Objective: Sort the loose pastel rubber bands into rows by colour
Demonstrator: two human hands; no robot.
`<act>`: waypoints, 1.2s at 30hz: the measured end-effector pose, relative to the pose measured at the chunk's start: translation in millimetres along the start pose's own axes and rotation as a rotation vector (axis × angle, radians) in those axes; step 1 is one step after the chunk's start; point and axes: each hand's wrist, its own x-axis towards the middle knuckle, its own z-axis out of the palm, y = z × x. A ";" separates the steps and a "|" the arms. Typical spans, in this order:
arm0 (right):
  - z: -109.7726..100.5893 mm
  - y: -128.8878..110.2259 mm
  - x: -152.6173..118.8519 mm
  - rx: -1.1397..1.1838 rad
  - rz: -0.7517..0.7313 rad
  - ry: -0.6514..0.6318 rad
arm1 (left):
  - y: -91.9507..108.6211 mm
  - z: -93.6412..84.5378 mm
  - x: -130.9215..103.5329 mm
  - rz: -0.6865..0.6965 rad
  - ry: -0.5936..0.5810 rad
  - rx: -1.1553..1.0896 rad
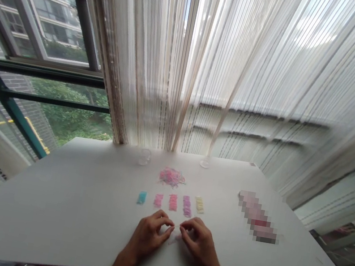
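Observation:
My left hand (153,230) is in a pinch near the front edge of the table, thumb and forefinger together. Facing it, my right hand (199,241) pinches in the same way, the fingertips of both a short gap apart. A thin pale strip (177,227) seems to run between them, too small to name. Just below lie a few pinkish thin pieces (174,240). Beyond my hands are small groups of thin pieces in a row: blue (141,197), pink (158,200), coral (173,202), purple (187,206) and yellow (199,205). Behind them sits a mixed pile (172,177), mostly pink.
Two clear containers or lids stand at the back, one on the left (145,157) and one on the right (204,163). A blurred-out pinkish object (257,217) lies on the right of the white table (83,208). Curtains (215,67) hang behind the far edge.

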 end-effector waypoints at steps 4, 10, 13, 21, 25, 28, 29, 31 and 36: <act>-19.3 1.2 3.8 -0.024 0.036 0.002 | -1.4 0.0 -0.5 -0.006 0.006 0.003; -55.8 31.8 15.1 -0.169 0.039 0.062 | -4.9 1.9 -0.9 -0.009 0.007 0.022; -60.0 46.6 16.1 -0.203 0.034 0.016 | -4.8 2.4 -0.8 -0.026 -0.005 0.022; -52.5 61.4 12.1 -0.245 -0.010 0.077 | -4.0 2.1 -0.9 -0.065 -0.032 0.007; -52.9 65.0 16.3 -0.270 -0.042 0.098 | -3.2 1.5 -0.6 -0.075 -0.035 0.005; -52.8 66.7 19.2 -0.280 -0.046 0.110 | -2.1 0.7 0.0 -0.079 -0.040 0.007; -52.7 67.1 19.9 -0.281 -0.045 0.114 | -1.6 0.3 0.2 -0.082 -0.043 0.008; -52.4 67.5 21.1 -0.286 -0.045 0.121 | -0.8 -0.4 0.4 -0.084 -0.049 0.009; -51.7 67.6 22.8 -0.295 -0.039 0.130 | 0.6 -1.4 0.4 -0.081 -0.052 0.006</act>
